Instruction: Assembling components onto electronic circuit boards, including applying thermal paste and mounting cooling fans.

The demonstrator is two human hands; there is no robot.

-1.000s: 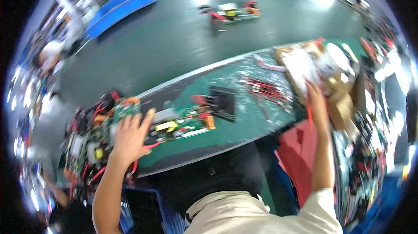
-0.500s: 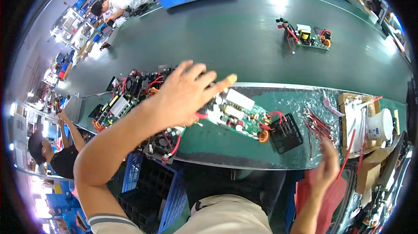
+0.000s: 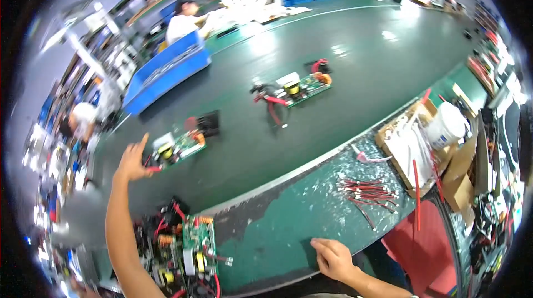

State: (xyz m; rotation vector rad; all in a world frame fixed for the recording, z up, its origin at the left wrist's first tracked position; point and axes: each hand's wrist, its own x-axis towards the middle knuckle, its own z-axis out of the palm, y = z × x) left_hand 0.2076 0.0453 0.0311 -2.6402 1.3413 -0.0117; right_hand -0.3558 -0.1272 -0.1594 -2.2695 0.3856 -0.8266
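Over the far side of the pale edge strip, my left hand reaches out at the left. Its lower fingers close on the red-wire end of a green circuit board, while one finger points upward. The board carries a yellow transformer, and a black end plate sits at its far right end. My right hand is at the near edge of the green bench, fingers curled with nothing visible in them. A bunch of red and black wires lies beyond it.
Another circuit board lies farther out on the dark surface. More boards crowd the near left. A blue bin stands far left, near a person. A cardboard box and white tub are at right.
My left hand has carried the circuit board from the near bench out onto the dark surface. My right hand has come to the bench edge. The whole view has turned rightward.
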